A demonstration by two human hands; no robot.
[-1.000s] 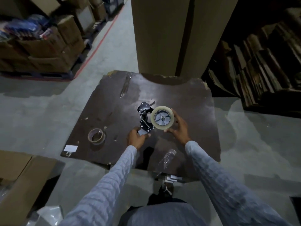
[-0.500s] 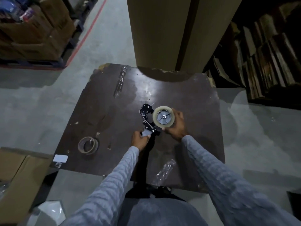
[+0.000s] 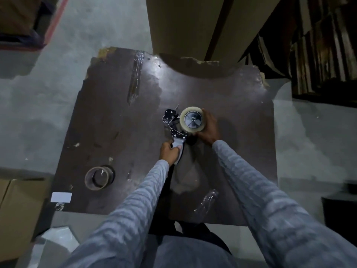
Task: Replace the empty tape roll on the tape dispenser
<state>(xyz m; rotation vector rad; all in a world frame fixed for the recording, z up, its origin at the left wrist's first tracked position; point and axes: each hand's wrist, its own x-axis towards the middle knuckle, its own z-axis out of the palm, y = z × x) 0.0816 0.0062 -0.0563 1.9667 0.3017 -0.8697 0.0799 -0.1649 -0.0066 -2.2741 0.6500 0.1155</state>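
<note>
Fingers of your left hand (image 3: 170, 152) are wrapping the handle of the tape dispenser (image 3: 174, 130) near the desk (image 3: 116, 122) middle, while your right hand (image 3: 207, 128) is cupping the new tape roll (image 3: 192, 119) on its hub. Empty tape core (image 3: 99, 177) is lying toward the front-left corner.

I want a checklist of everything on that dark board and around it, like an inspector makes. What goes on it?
Surface: dark brown scuffed board, chipped at its far edge.
Job's things: black metal tape dispenser with pale handle; full clear tape roll on its hub; empty brown cardboard tape core lying apart near the left front.
Clutter: crumpled clear plastic wrap; white rectangular label; old tape strip.
Hands: left hand grips the handle; right hand cups the roll.
Cables: nothing seen.
Surroundings: grey concrete floor; tall tan cardboard sheets; stacked flat cardboard; brown carton.
</note>
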